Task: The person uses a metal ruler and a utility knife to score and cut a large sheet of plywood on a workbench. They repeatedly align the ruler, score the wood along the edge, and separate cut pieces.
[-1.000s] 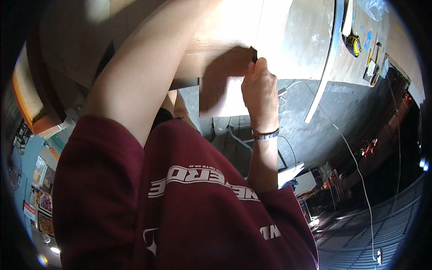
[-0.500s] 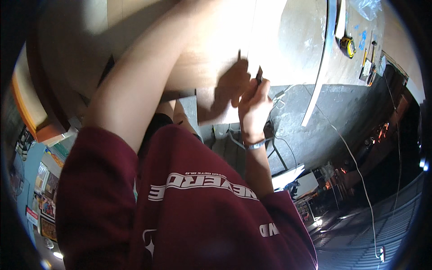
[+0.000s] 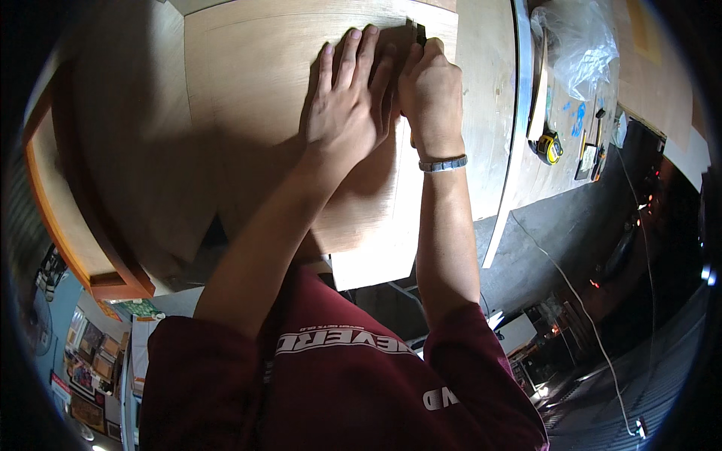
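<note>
A pale wooden sheet (image 3: 248,83) lies on the worktable, part of it in shadow and its near end brightly lit. My left hand (image 3: 346,113) rests flat on it, fingers spread and pointing away from me. Just to the right, close to the sheet's right edge, my right hand (image 3: 436,98) is closed around a utility knife (image 3: 420,32). The knife's dark front end sticks out past the fingers near the far right corner of the sheet. Most of its handle is hidden inside the fist, and I cannot tell whether the blade touches the wood.
Right of the sheet runs a long straight strip (image 3: 508,161) overhanging the table's near edge. Beyond it lie a yellow-black tape measure (image 3: 550,148), a clear plastic bag (image 3: 580,49) and small tools (image 3: 589,160). An orange-edged wooden piece (image 3: 56,207) stands at left.
My right hand has moved far forward with the utility knife, up along the sheet. My left hand, out of view before, now lies on the wood beside it.
</note>
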`<state>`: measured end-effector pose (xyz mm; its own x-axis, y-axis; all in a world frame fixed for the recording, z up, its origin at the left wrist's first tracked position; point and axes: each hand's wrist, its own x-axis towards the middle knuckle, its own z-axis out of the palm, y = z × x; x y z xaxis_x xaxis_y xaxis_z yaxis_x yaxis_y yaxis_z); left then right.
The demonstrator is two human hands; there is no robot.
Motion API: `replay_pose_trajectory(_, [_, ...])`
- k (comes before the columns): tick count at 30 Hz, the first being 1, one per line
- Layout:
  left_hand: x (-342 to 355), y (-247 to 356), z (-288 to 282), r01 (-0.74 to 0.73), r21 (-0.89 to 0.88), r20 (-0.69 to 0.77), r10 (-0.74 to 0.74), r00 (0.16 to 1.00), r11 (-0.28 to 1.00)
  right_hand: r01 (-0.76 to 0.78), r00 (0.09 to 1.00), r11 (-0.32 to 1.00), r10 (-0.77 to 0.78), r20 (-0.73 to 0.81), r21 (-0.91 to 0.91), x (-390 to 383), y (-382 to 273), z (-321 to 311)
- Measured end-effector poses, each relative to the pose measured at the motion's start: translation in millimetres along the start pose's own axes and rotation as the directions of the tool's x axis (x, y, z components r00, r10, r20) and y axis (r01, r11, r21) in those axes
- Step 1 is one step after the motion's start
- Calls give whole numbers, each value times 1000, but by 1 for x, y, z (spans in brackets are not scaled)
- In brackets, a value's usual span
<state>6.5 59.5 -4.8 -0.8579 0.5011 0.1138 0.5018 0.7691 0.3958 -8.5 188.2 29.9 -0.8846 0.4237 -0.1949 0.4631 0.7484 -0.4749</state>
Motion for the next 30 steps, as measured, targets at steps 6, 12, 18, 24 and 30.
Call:
replay_pose_trajectory(6, [3, 2, -4, 9, 93, 55, -14, 998, 996, -4, 998, 998, 7, 58, -56, 10, -7, -4])
replay_pose_trajectory(12, [5, 1, -5, -1, 136, 158, -21, 987, 991, 41, 998, 997, -38, 50, -62, 11, -5, -5])
replay_pose_trajectory(18, [4, 0, -5, 15, 107, 148, -30, 989, 994, 55, 996, 996, -50, 75, -72, 12, -9, -8])
replay_pose_trajectory(24, [6, 3, -3, 44, -64, 15, -43, 999, 997, 47, 991, 990, -29, 133, -132, 19, -10, -13])
replay_pose_trajectory(30, [7, 0, -4, 45, -81, -42, -49, 998, 996, 30, 981, 999, -23, 195, -32, 32, -6, -16])
